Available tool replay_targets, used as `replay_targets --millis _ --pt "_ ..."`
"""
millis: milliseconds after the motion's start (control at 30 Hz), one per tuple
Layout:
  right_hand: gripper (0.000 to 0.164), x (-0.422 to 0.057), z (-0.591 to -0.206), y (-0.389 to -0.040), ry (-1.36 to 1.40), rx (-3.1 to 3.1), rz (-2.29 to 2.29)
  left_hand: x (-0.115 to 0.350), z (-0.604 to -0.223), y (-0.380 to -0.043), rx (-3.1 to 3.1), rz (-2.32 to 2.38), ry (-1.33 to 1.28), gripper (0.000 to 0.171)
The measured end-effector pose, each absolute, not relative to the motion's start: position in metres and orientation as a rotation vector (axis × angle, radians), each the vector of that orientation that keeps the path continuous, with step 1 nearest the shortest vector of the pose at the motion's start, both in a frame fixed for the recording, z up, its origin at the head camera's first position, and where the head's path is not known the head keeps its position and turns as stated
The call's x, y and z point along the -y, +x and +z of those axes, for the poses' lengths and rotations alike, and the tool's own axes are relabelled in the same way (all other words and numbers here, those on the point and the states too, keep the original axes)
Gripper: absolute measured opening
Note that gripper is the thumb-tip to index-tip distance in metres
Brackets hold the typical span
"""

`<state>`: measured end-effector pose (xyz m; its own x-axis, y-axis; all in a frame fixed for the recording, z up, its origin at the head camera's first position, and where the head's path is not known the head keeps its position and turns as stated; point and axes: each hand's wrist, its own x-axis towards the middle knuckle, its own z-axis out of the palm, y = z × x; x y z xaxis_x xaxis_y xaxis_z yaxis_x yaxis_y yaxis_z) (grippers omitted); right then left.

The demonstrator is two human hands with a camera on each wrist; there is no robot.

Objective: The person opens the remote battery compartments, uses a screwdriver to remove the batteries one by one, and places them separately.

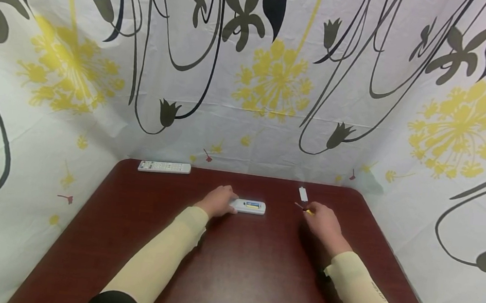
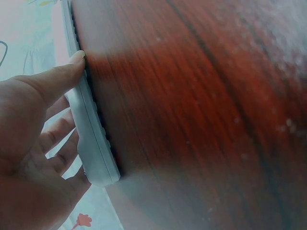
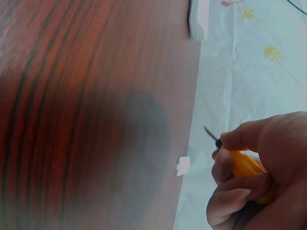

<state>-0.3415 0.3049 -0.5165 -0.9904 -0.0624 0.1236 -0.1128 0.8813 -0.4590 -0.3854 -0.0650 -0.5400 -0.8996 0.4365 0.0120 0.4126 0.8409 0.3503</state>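
My left hand [image 1: 219,201] grips one end of a white remote control [image 1: 259,212], which lies back side up on the table. Its battery compartment is uncovered, and batteries [image 1: 253,204] show inside. In the left wrist view, the thumb presses one long edge of the remote [image 2: 91,129] while the fingers reach round the opposite side. My right hand [image 1: 323,222] holds a small screwdriver [image 3: 244,165] by its yellow handle, fingers curled round it and the thin metal tip pointing out. Just beyond that hand lies a small white battery cover [image 1: 303,194].
A second white remote control [image 1: 164,167] rests buttons up at the far left edge of the dark red-brown wooden table [image 1: 232,262]. A white floral cloth [image 1: 252,142] hangs right behind the table and along both sides.
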Motion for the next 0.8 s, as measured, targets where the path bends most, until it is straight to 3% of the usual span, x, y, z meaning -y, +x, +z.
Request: replay_targets --millis 800 --pt "0.022 -0.252 -0.504 -0.337 0.525 2.949 0.956 0.065 -0.541 -0.385 -2.953 0.524 0.702 0.048"
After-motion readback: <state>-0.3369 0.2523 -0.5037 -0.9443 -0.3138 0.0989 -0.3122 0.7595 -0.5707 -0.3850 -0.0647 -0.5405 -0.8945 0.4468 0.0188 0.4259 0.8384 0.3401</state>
